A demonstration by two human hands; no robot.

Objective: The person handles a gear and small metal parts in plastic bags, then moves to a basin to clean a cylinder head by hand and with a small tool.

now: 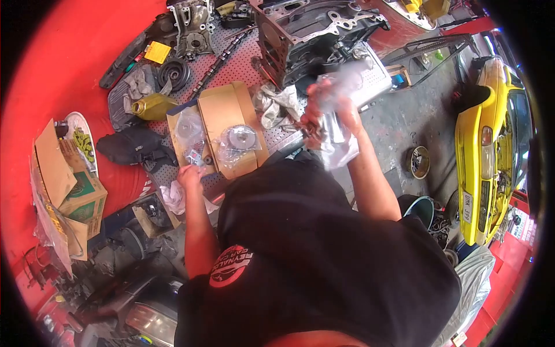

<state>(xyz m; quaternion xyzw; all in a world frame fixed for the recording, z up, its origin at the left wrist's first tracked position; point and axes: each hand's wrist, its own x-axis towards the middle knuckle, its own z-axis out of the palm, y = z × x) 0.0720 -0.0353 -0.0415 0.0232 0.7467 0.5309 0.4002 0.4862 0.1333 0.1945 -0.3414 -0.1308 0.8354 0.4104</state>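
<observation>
My right hand [347, 113] is raised by the engine block [289, 49], closed on a clear plastic bag [337, 141]. Motion smears the fingers and the top of the bag, and I cannot make out its contents. At the near edge of an open cardboard box [224, 163], my left hand [189, 175] looks closed; whatever its fingers hold is too small to tell. Inside the box are a bagged round pulley-like part [241, 137], another clear bag [189, 127] and small parts. A pale cloth [173, 195] is beside my left wrist.
The perforated metal bench [245, 63] carries a camshaft [222, 62], a pulley [173, 73], a yellow-green bottle [153, 107] and a grey rag [276, 107]. Cardboard cartons [81, 199] stand at left. A yellow car [483, 168] and a round pan [418, 162] are at right.
</observation>
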